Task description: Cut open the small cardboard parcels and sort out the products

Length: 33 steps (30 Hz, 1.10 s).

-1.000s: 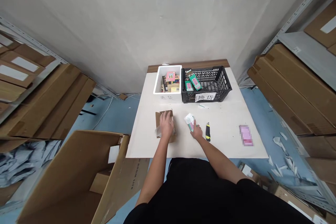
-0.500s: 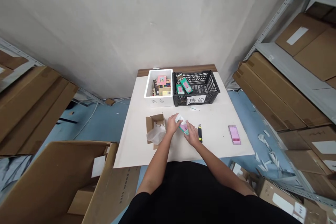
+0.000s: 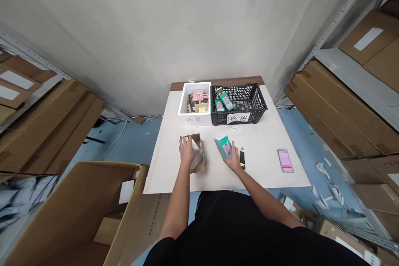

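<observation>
My left hand (image 3: 187, 150) rests with spread fingers on a small open cardboard box (image 3: 197, 161) that has white wrapping (image 3: 197, 158) in it, at the table's left middle. My right hand (image 3: 234, 158) grips a green and pink product box (image 3: 225, 146) and holds it tilted just above the white table (image 3: 264, 174). A yellow and black utility knife (image 3: 242, 158) lies right beside my right hand.
At the table's back stand a white bin (image 3: 183, 102) with several small boxes and a black crate (image 3: 255, 104) holding green boxes. A pink item (image 3: 285, 161) lies at the right. A big open carton (image 3: 71, 212) stands at the lower left; shelves of cartons (image 3: 339, 104) flank both sides.
My left hand left the green box and went back to the small cardboard box. My right hand now holds the green box alone, free of its white wrapping.
</observation>
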{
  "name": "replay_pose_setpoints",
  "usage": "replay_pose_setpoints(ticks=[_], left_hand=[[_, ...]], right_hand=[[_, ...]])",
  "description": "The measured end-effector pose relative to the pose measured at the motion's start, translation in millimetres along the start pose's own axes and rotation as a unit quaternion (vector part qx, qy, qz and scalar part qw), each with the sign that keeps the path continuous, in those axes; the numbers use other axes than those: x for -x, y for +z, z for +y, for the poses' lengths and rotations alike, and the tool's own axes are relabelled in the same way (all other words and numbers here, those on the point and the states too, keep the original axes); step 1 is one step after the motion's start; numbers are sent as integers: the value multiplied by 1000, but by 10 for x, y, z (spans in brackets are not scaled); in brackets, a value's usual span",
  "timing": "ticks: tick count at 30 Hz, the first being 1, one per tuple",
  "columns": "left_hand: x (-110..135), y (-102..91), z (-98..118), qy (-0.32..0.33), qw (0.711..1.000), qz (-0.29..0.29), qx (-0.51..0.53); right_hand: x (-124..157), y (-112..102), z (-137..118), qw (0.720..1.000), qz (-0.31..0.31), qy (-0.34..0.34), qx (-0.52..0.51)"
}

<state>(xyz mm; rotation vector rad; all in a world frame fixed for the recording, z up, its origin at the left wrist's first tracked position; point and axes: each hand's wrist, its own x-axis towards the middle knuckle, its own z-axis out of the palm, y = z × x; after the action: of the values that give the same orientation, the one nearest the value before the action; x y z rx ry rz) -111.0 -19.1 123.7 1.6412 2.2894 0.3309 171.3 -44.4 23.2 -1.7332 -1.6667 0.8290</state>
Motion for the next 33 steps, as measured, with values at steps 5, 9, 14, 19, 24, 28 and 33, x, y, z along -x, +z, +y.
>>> replay_pose_setpoints(ticks=[5, 9, 14, 19, 24, 28, 33], left_hand=[[-14, 266, 611, 139, 973, -16, 184], [-130, 362, 944, 187, 939, -92, 272], [-218, 214, 923, 294, 914, -181, 213], [-89, 323, 999, 256, 942, -210, 62], [128, 662, 1124, 82, 986, -135, -45], [58, 710, 1176, 45, 989, -125, -62], [-285, 584, 1118, 6, 984, -161, 77]], right_hand=[[-78, 118, -50, 998, 23, -32, -58], [-167, 133, -4, 990, -2, -66, -123], [-381, 3, 110, 973, -123, -40, -192], [-596, -10, 202, 971, -155, -11, -182], [-514, 185, 321, 977, -164, 8, -133], [-333, 364, 364, 980, -161, -48, -106], [-320, 491, 211, 987, -99, -23, -127]])
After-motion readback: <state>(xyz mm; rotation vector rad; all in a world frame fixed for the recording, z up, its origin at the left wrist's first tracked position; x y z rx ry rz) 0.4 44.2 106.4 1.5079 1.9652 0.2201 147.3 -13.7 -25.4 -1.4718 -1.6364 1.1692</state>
